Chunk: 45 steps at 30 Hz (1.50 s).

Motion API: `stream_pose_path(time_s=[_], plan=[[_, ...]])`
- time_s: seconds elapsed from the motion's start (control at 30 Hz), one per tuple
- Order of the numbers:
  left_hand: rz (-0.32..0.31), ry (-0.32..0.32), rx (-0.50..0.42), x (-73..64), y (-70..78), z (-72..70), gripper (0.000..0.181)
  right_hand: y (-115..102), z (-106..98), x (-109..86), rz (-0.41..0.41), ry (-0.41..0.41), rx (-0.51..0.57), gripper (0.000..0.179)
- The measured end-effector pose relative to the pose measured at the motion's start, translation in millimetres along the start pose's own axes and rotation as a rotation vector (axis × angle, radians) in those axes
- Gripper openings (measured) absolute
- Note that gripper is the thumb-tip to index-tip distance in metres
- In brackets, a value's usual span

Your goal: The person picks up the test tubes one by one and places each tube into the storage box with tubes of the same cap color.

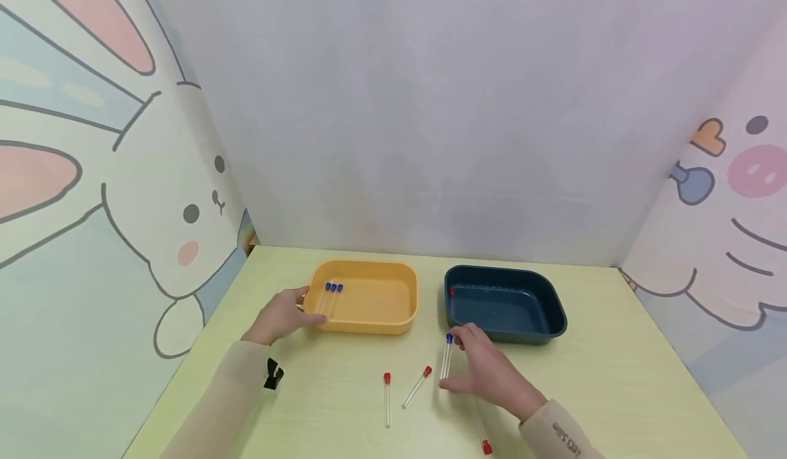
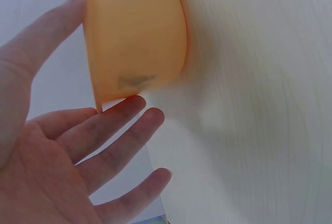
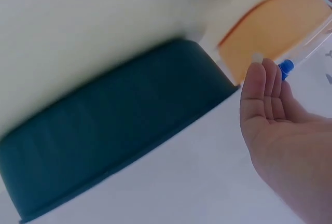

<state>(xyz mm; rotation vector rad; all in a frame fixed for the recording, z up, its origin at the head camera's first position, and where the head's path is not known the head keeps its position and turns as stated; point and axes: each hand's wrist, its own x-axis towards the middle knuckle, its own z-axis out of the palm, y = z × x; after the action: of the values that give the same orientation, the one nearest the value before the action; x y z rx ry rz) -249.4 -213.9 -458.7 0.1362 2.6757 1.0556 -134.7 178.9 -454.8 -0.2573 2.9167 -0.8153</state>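
Observation:
My left hand (image 1: pixel 283 316) is at the left end of a yellow plastic bin (image 1: pixel 375 326), thumb at its rim and fingertips against its outer wall, extended and spread in the left wrist view. Several clear test tubes with blue caps (image 1: pixel 333 287) lie inside that bin. In front of the dark blue bin (image 1: pixel 547 340), my right hand (image 1: pixel 488 370) pinches blue-capped test tubes (image 1: pixel 445 360) between thumb and fingers; two appear side by side. One blue cap (image 3: pixel 286 67) shows beyond the fingers in the right wrist view.
Red-capped tubes lie on the table: one upright in view (image 1: pixel 387 401), one slanted (image 1: pixel 417 387), and another (image 1: pixel 481 429) below my right hand, partly hidden. A red cap (image 1: pixel 451 292) shows inside the dark blue bin. Behind the table hangs a pale curtain (image 1: pixel 418 117).

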Motion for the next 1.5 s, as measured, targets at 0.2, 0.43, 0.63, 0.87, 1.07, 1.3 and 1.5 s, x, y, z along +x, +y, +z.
stream_pose_path(time_s=[0.2,0.43,0.63,0.87,1.07,1.3,1.5], plan=[[-0.017,0.001,-0.014,-1.3,-0.2,0.9,0.103,-11,-12,11.8,-0.017,0.055,-0.005,0.084],[-0.022,0.002,-0.018,0.5,-2.2,0.5,0.104,-22,-22,27.5,-0.09,0.085,-0.008,0.086],[-0.018,0.003,-0.026,0.8,-0.8,-0.1,0.1,-31,-26,39.2,-0.15,0.104,-0.025,0.083],[-0.027,0.003,-0.032,1.2,1.4,0.9,0.1,-43,-31,56.0,-0.132,0.084,-0.017,0.085],[-0.025,0.0,-0.027,1.0,1.1,1.3,0.1,-48,-31,72.3,-0.132,0.069,0.021,0.086],[-0.027,0.006,-0.03,0.7,1.2,0.5,0.1,-52,-29,91.6,-0.13,0.059,0.046,0.087],[-0.025,0.002,-0.027,0.3,2.1,0.2,0.099,-53,-22,109.3,-0.106,0.038,0.085,0.087]])
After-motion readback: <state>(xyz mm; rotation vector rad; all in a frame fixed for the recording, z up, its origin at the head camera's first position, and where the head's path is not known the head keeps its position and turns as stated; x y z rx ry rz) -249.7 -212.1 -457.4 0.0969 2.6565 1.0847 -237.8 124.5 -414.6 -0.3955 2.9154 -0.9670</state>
